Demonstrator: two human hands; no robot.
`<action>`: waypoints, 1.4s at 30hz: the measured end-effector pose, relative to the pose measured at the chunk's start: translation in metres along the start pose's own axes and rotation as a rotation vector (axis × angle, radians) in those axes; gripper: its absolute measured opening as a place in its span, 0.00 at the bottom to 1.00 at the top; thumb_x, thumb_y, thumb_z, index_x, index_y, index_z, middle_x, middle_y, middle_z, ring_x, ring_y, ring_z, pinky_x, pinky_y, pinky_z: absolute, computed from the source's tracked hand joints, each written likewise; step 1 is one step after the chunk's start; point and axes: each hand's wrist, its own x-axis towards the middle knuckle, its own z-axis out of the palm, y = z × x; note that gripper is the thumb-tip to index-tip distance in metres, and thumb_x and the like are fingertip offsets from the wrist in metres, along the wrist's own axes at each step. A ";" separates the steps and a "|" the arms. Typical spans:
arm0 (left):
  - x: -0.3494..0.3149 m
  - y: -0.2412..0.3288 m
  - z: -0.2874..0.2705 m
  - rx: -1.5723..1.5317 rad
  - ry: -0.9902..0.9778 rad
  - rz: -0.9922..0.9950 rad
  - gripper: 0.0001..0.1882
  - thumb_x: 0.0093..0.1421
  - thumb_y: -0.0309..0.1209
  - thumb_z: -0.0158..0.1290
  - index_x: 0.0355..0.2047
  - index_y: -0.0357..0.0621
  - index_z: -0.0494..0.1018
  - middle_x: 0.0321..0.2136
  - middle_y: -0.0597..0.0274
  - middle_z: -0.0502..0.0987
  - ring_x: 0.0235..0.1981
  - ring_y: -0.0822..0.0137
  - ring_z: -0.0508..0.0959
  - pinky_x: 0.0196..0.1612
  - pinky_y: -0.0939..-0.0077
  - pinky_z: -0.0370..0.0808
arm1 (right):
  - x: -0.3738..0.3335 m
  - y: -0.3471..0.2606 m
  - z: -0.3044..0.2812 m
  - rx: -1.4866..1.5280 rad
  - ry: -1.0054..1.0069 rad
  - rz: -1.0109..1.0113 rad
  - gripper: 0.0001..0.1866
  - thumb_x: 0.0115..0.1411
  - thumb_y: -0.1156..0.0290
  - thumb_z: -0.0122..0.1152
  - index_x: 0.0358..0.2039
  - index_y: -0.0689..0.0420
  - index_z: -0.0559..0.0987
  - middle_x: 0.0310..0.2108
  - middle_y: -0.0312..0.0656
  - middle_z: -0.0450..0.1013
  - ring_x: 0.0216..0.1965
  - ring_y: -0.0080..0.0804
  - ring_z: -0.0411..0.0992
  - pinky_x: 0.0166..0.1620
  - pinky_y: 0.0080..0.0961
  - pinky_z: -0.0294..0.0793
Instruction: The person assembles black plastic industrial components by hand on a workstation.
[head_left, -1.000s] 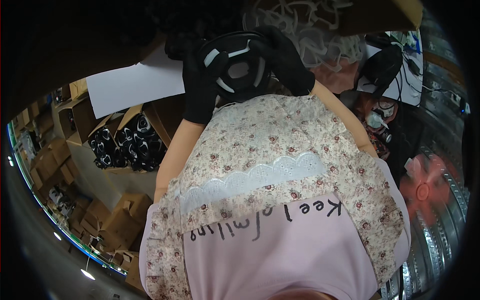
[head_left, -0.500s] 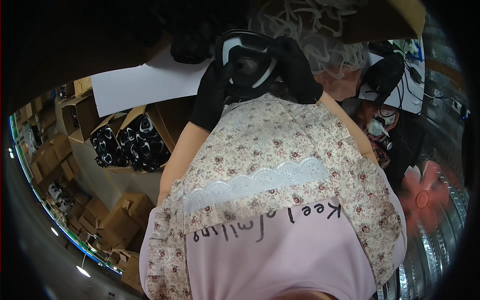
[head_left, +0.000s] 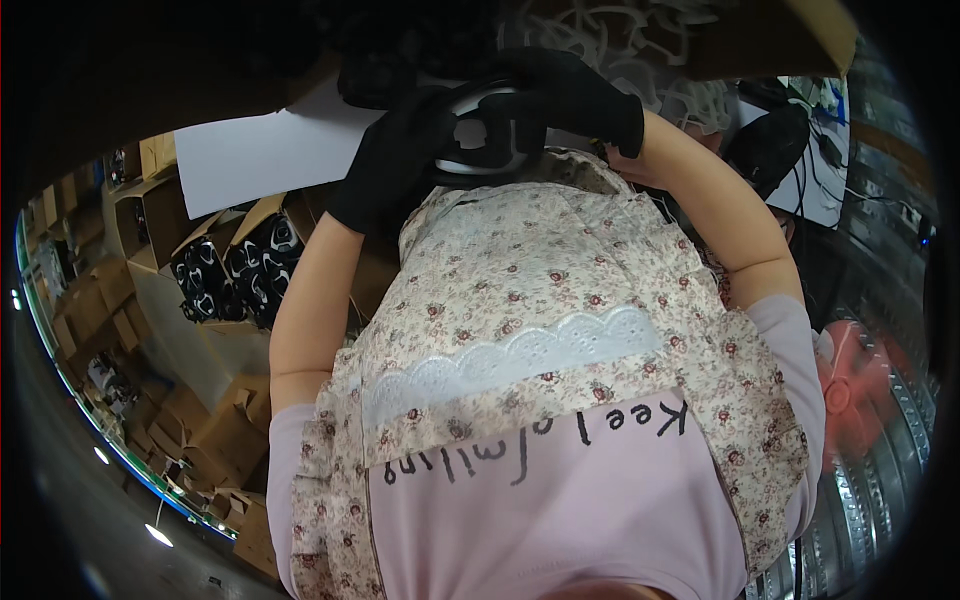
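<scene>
Both of my hands wear black gloves and meet on a rounded black mask-shaped part (head_left: 478, 158) with pale grey-white trim, held just in front of my apron. My left hand (head_left: 400, 145) closes on its left side. Across its top and right side bends my right hand (head_left: 565, 95), the fingers curled over the rim. The gloves hide much of the part's upper edge. Behind my hands lies a dark part (head_left: 375, 85), too dim to make out. Beyond my right hand is a heap of translucent white curved strips (head_left: 640, 40).
A white tabletop (head_left: 260, 160) extends to the left. Below it, open cartons hold several similar black-and-white parts (head_left: 262, 265). More cardboard boxes (head_left: 225, 430) stand on the floor at left. A black pouch-like thing (head_left: 770, 145) with cables lies at right, above a red fan (head_left: 850, 390).
The part has tilted, its face now foreshortened. My right hand has come over its top, with the elbow swung outward. My left hand has moved a little up and to the left.
</scene>
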 end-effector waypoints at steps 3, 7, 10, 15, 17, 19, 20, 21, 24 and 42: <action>-0.004 -0.007 0.011 0.191 0.125 0.244 0.15 0.63 0.30 0.53 0.49 0.41 0.73 0.37 0.56 0.79 0.36 0.68 0.80 0.39 0.73 0.78 | -0.003 0.002 0.012 0.065 0.091 0.054 0.30 0.59 0.64 0.66 0.58 0.63 0.69 0.49 0.47 0.75 0.50 0.31 0.74 0.51 0.26 0.74; -0.004 0.000 0.012 -0.022 0.172 0.087 0.15 0.62 0.29 0.54 0.49 0.38 0.74 0.35 0.57 0.80 0.32 0.71 0.80 0.36 0.78 0.77 | -0.002 0.006 0.019 -0.019 0.237 0.042 0.30 0.56 0.53 0.66 0.55 0.59 0.73 0.43 0.48 0.77 0.42 0.35 0.78 0.44 0.28 0.77; -0.002 -0.008 0.013 -0.052 0.136 0.130 0.15 0.61 0.28 0.54 0.48 0.38 0.74 0.35 0.57 0.81 0.33 0.73 0.79 0.36 0.79 0.76 | -0.005 0.012 0.022 0.024 0.227 0.072 0.30 0.57 0.59 0.66 0.56 0.62 0.71 0.45 0.48 0.77 0.43 0.32 0.77 0.44 0.26 0.77; 0.001 0.003 0.007 0.325 0.160 0.406 0.15 0.58 0.28 0.56 0.47 0.47 0.78 0.40 0.59 0.81 0.38 0.66 0.81 0.41 0.74 0.77 | -0.002 0.000 0.003 0.088 0.100 -0.022 0.28 0.59 0.67 0.64 0.57 0.65 0.68 0.46 0.47 0.77 0.42 0.31 0.78 0.38 0.24 0.79; 0.011 0.001 0.005 0.358 0.166 0.434 0.16 0.57 0.28 0.56 0.47 0.49 0.78 0.42 0.60 0.80 0.40 0.64 0.80 0.43 0.72 0.77 | 0.007 -0.004 -0.005 0.185 -0.038 0.162 0.26 0.60 0.68 0.63 0.56 0.65 0.69 0.45 0.45 0.77 0.41 0.31 0.78 0.35 0.23 0.80; 0.021 -0.002 0.002 0.389 0.175 0.462 0.16 0.56 0.29 0.57 0.46 0.51 0.79 0.44 0.61 0.79 0.43 0.62 0.80 0.45 0.70 0.77 | 0.005 0.004 0.006 0.157 0.029 0.119 0.25 0.60 0.68 0.62 0.56 0.64 0.69 0.45 0.44 0.77 0.41 0.31 0.78 0.35 0.23 0.80; 0.020 -0.006 0.003 0.336 0.145 0.411 0.16 0.56 0.29 0.57 0.46 0.50 0.78 0.45 0.61 0.79 0.44 0.62 0.79 0.45 0.70 0.77 | 0.002 0.011 0.015 0.129 0.084 0.077 0.25 0.60 0.69 0.62 0.56 0.63 0.70 0.44 0.43 0.77 0.42 0.31 0.78 0.36 0.22 0.80; 0.019 -0.009 0.004 0.279 0.112 0.363 0.16 0.56 0.29 0.57 0.46 0.49 0.78 0.46 0.61 0.78 0.45 0.62 0.79 0.46 0.70 0.76 | -0.001 0.025 0.022 0.129 0.078 0.081 0.25 0.60 0.69 0.62 0.56 0.63 0.70 0.44 0.43 0.77 0.42 0.31 0.78 0.36 0.22 0.80; 0.034 -0.012 -0.006 0.544 0.079 0.559 0.21 0.56 0.24 0.54 0.52 0.39 0.73 0.47 0.57 0.78 0.49 0.65 0.77 0.52 0.72 0.73 | 0.002 0.031 0.021 -0.108 0.202 -0.193 0.24 0.61 0.61 0.61 0.55 0.58 0.73 0.45 0.45 0.77 0.43 0.31 0.78 0.44 0.24 0.77; 0.009 -0.024 0.010 0.446 0.248 0.518 0.19 0.62 0.28 0.54 0.53 0.37 0.71 0.43 0.49 0.78 0.39 0.55 0.80 0.40 0.69 0.77 | 0.026 -0.011 -0.011 0.257 0.009 -0.064 0.17 0.56 0.61 0.68 0.41 0.58 0.81 0.41 0.41 0.77 0.45 0.27 0.73 0.46 0.28 0.72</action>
